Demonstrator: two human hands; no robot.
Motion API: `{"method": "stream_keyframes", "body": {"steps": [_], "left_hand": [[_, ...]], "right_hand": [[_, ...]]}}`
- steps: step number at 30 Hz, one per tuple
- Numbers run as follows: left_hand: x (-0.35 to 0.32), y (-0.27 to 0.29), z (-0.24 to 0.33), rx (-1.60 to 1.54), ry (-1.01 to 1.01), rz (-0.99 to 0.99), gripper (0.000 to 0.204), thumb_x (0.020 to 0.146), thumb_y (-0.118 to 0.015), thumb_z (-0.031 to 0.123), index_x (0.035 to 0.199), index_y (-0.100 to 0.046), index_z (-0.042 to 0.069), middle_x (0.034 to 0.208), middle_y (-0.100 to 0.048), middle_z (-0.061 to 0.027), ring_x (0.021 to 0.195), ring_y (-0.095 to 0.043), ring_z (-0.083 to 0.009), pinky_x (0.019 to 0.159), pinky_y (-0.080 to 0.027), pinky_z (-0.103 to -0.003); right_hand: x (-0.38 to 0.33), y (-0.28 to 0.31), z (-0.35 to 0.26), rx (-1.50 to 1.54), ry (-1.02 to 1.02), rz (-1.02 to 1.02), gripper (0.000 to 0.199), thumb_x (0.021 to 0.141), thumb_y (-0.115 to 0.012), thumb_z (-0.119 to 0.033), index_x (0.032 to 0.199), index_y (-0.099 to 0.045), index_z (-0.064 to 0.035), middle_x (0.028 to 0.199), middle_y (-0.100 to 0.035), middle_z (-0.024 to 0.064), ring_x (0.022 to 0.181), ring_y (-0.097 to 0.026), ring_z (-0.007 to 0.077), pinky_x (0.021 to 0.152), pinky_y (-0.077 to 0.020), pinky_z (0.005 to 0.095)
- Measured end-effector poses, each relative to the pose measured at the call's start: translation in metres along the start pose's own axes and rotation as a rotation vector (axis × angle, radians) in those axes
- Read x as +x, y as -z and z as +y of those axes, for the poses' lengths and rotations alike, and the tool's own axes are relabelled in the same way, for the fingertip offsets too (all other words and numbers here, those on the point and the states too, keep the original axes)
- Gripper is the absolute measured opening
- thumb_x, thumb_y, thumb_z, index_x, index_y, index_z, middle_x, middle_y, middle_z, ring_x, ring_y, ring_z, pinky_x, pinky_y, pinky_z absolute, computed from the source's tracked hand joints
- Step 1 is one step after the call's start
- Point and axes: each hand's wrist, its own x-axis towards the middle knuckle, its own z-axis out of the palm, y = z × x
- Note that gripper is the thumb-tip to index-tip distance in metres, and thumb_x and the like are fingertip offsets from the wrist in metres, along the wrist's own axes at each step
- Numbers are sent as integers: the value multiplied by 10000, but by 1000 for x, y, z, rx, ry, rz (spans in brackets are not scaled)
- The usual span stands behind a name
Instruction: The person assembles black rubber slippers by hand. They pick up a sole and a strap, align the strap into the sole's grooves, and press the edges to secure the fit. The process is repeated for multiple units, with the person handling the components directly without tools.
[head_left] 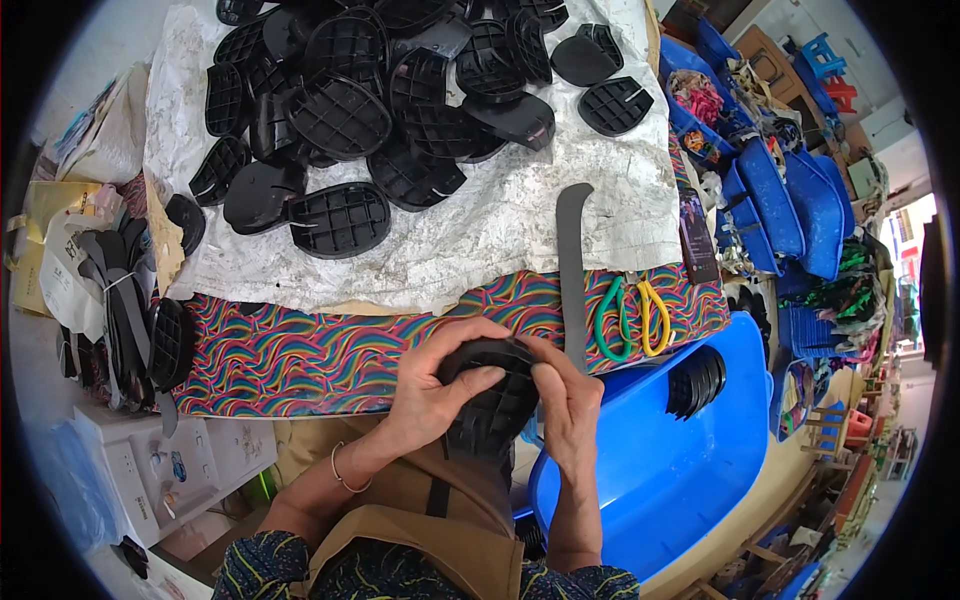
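I see my left hand [435,385] and my right hand [565,400] both gripping one black sole piece [492,400] in front of my apron [440,510]; the fingers are curled around its ribbed side, thumbs pressed on top. Just right of my right fingers sits a blue tub [690,470]. Beyond the fingertips lie a long knife [573,270] and what look like scissors [632,315], I think. Farther away is a pile of black soles [380,100].

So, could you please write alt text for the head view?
Both hands, left hand and right hand, hold a black ribbed shoe sole above a blue tub; more black soles are heaped on the table's white sheet.
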Motion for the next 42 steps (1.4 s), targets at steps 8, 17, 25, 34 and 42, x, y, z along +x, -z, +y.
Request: {"method": "stream_keyframes", "body": {"steps": [8, 17, 25, 34, 42], "left_hand": [[8, 4, 1, -112, 112, -84, 534, 875, -713, 42, 1357, -484, 31, 1165, -617, -54, 1049, -609, -117, 916, -493, -264], [13, 15, -6, -844, 503, -281, 695, 960, -569, 442, 1494, -293, 92, 1197, -596, -43, 1011, -610, -127, 825, -501, -299], [-5, 1, -14, -1134, 604, -134, 592, 1021, -473, 391, 1500, -351, 67, 1373, -534, -90, 1231, -537, -181, 1013, -435, -359], [-14, -5, 1, -60, 229, -200, 501, 1045, -488, 258, 1418, -413, -70, 1057, -635, -120, 960, -573, -112, 815, -461, -273], [-21, -11, -8, 421, -24, -85, 420, 1015, -523, 240, 1233, -529, -119, 677, -584, -206, 581, -625, -295, 540, -447, -379]], "right_hand": [[-5, -12, 7, -212, 156, 109, 176, 949, -582, -76, 1057, -665, 35, 722, -629, 203, 624, -653, 286, 588, -484, 350], [-7, -3, 19, 325, -202, 204, 355, 1029, -521, -237, 1088, -679, 75, 957, -689, 73, 875, -588, 114, 801, -466, 269], [-14, -2, 27, 305, -193, 353, 407, 1040, -495, -289, 1121, -669, 70, 964, -700, 81, 878, -615, 124, 798, -483, 276], [-9, -1, 19, -17, -13, 496, 435, 1055, -456, -318, 1070, -687, 50, 851, -685, 33, 750, -583, 80, 675, -457, 230], [-20, -3, 25, 25, -84, 459, 407, 1036, -480, -287, 1104, -671, 66, 888, -718, 107, 792, -644, 135, 717, -507, 284]]}}
